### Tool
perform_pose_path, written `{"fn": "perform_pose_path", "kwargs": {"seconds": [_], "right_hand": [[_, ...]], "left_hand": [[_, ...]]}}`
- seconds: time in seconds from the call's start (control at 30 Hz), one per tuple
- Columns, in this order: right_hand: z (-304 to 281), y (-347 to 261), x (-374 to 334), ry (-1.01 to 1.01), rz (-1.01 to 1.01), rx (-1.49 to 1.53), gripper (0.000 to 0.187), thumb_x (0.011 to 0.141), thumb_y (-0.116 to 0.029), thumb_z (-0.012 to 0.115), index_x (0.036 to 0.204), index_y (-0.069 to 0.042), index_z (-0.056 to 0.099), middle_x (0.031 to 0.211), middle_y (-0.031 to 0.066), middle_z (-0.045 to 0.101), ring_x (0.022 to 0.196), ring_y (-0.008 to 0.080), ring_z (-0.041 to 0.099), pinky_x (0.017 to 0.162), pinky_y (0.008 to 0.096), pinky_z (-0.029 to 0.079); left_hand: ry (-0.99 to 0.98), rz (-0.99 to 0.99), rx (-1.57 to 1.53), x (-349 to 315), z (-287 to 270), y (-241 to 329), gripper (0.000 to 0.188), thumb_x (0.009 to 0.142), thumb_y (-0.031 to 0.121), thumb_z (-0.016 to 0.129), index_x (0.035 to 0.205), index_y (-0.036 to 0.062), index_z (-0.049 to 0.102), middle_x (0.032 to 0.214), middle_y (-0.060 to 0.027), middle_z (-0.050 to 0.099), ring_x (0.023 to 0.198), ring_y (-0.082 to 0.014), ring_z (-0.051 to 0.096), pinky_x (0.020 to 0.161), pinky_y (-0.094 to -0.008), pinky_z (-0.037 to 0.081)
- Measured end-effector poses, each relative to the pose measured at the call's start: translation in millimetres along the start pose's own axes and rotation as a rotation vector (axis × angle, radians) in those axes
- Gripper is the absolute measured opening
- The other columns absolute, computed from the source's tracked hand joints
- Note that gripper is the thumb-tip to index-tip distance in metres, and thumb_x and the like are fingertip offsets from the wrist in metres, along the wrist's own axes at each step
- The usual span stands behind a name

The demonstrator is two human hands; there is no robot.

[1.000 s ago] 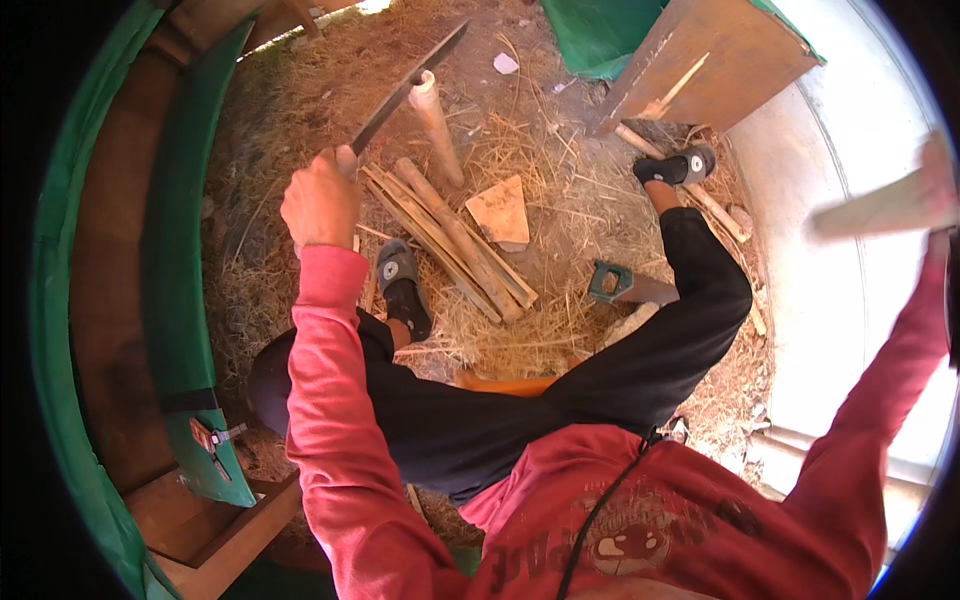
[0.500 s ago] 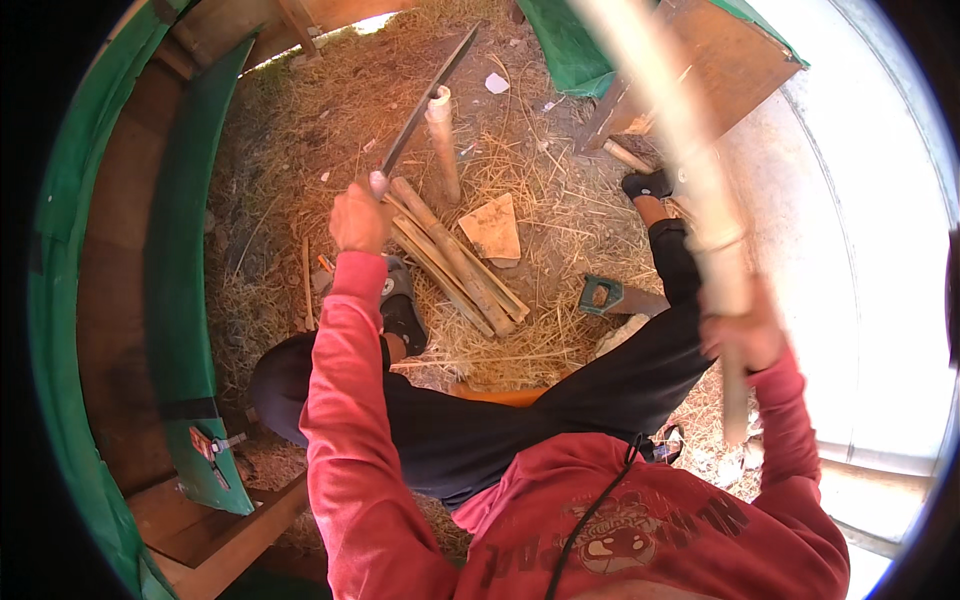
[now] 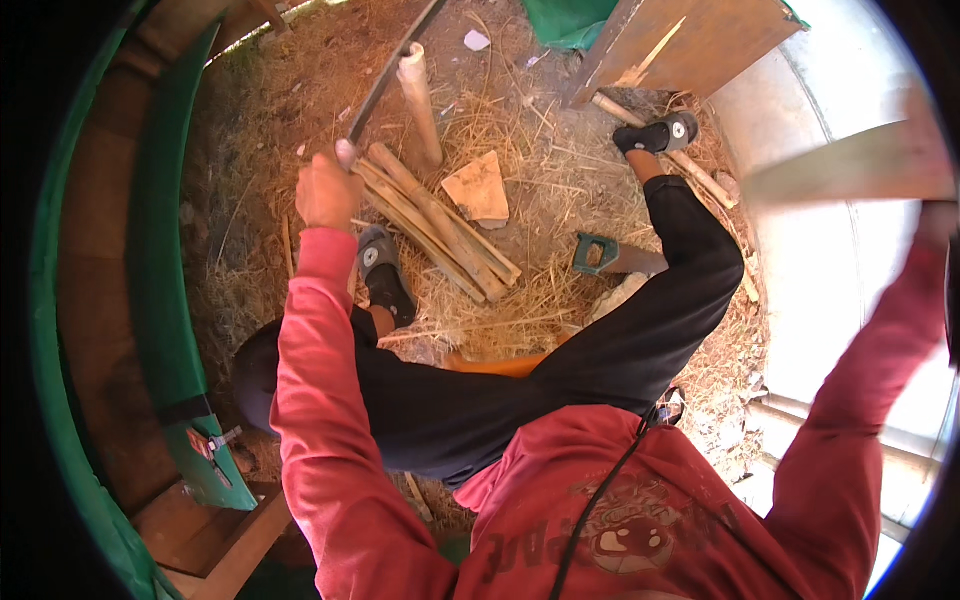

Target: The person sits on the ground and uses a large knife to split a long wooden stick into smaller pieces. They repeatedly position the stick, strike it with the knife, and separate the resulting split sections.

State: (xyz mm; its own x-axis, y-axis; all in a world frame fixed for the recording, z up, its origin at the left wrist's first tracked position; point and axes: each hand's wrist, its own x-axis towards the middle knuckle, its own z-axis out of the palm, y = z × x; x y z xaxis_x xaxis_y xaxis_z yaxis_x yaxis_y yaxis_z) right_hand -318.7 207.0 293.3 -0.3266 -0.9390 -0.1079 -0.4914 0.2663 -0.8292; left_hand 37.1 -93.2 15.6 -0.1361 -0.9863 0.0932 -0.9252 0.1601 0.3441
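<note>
My left hand [image 3: 326,190] is closed round the handle of a long-bladed knife [image 3: 385,92]. Its blade lies across the top end of an upright bamboo piece [image 3: 422,115] standing on the ground. Far out at the right rim, my right hand [image 3: 928,150] is raised and smeared by motion. It grips a thick pale stick [image 3: 835,172], which is blurred too and points left. Close to my left hand, several split bamboo lengths [image 3: 440,225] lie in a bundle on the ground. A flat tan block [image 3: 478,190] sits beside them.
A handsaw [image 3: 597,254] with a green handle lies by my right knee. My feet in dark sandals stand either side on straw-strewn soil. A green-covered panel [image 3: 165,260] stands left, a wooden board [image 3: 690,45] at the far right, and a pale sheet wall [image 3: 800,270] to the right.
My right hand has swung up and outward to the right with the stick, from beside my right thigh. The left hand still holds the knife on the bamboo; the view has shifted slightly.
</note>
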Motion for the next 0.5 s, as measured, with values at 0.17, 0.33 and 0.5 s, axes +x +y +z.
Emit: {"fn": "perform_pose_path", "kwargs": {"seconds": [0.17, 0.33, 0.5], "right_hand": [[194, 152, -15, -0.174, 0.716, 0.209, 0.016, 0.073, -0.004, 0.062, 0.063, 0.004, 0.053, 0.049, 0.0084, 0.050, 0.036, 0.0189, 0.051, 0.035, 0.0325, 0.042], [176, 148, -49, -0.204, 0.566, 0.246, 0.010, 0.072, -0.002, 0.062, 0.068, 0.005, 0.056, 0.053, 0.0102, 0.052, 0.040, 0.0192, 0.054, 0.037, 0.0326, 0.044], [175, 149, -36, -0.082, 0.548, 0.290, 0.014, 0.067, 0.002, 0.066, 0.078, 0.005, 0.058, 0.061, 0.0107, 0.058, 0.046, 0.0183, 0.057, 0.041, 0.0300, 0.047]], "left_hand": [[-0.057, 0.104, 0.064, 24, -8, -15, 0.030, 0.082, 0.025, 0.065, 0.107, 0.0082, 0.064, 0.096, -0.0237, 0.067, 0.093, -0.0416, 0.064, 0.080, -0.0501, 0.051], [-0.007, 0.035, 0.038, -20, 36, -14, 0.031, 0.082, 0.029, 0.066, 0.105, 0.0083, 0.065, 0.096, -0.0232, 0.067, 0.093, -0.0401, 0.065, 0.079, -0.0490, 0.053], [-0.078, 0.057, -0.034, 4, 30, 3, 0.030, 0.083, 0.031, 0.066, 0.099, 0.0063, 0.066, 0.094, -0.0233, 0.068, 0.092, -0.0389, 0.066, 0.079, -0.0486, 0.053]]}}
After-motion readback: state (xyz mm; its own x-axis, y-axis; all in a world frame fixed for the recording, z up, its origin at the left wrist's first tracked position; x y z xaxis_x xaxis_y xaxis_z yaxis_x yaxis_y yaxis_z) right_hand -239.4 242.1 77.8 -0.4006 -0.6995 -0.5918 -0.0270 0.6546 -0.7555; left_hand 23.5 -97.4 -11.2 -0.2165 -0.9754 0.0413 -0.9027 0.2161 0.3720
